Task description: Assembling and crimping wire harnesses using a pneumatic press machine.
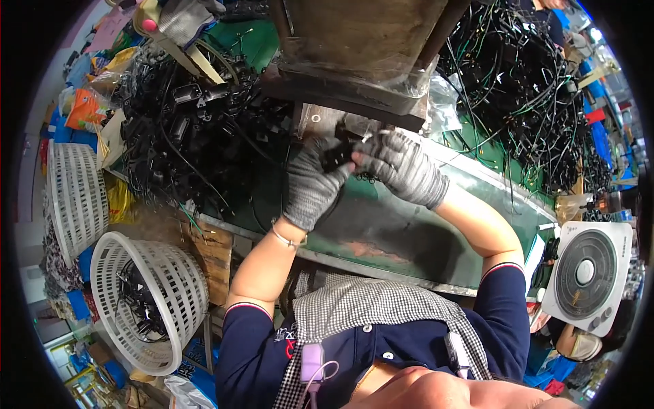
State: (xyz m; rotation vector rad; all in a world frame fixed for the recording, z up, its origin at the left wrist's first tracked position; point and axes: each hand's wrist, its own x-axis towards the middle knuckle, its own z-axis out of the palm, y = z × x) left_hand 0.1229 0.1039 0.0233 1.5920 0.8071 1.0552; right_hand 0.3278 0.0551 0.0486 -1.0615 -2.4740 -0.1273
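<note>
Both of my hands wear grey knit gloves and meet at the lower front of a machine. My left hand [315, 183] is closed around a small black part [338, 157], whose exact kind I cannot make out. My right hand [407, 169] comes from the other side, its thumb and fingers pinched beside that part; whether it grips the part too is hidden. Just beyond the fingers is the machine's metal base plate [315, 118], under a heavy dark block [354, 92].
Left of the machine lies a heap of black parts and cables [187, 136]; another cable pile [514, 82] is at the right. A white basket [194, 276] holding black parts stands at lower left, with a second basket [80, 198] behind. A white fan [586, 273] is at right.
</note>
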